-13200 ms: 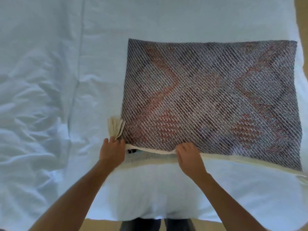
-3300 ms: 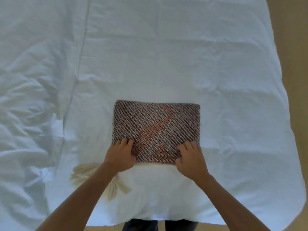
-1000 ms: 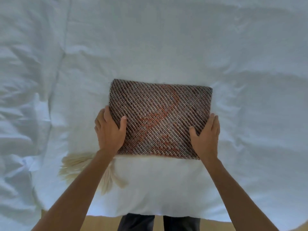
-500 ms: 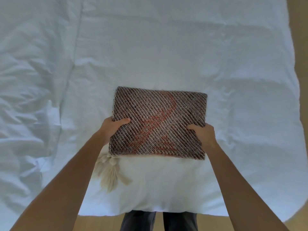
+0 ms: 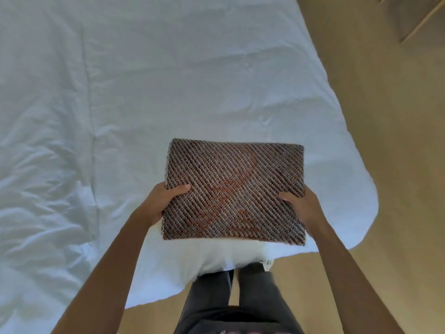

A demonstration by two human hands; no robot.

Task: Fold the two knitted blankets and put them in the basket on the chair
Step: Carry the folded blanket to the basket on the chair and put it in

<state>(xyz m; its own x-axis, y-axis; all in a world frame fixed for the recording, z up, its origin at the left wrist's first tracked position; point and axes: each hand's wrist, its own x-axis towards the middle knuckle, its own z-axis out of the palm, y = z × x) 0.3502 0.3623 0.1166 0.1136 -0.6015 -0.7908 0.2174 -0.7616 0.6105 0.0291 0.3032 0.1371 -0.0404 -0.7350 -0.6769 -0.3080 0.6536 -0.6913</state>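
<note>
A folded knitted blanket [image 5: 234,189], grey-brown with an orange pattern, is held as a flat rectangle above the near edge of the bed. My left hand [image 5: 161,201] grips its left side, thumb on top and fingers underneath. My right hand [image 5: 303,206] grips its right side the same way. A second blanket, the basket and the chair are not in view.
The bed, covered by a wrinkled white duvet [image 5: 120,104], fills the left and centre. Light wooden floor [image 5: 385,141] lies to the right and below. A wooden furniture leg [image 5: 419,22] shows at the top right corner. My legs [image 5: 240,297] stand against the bed's edge.
Both hands have lifted the folded blanket off the bed. The view has swung to the right, showing more floor, and the cream tassels are out of sight.
</note>
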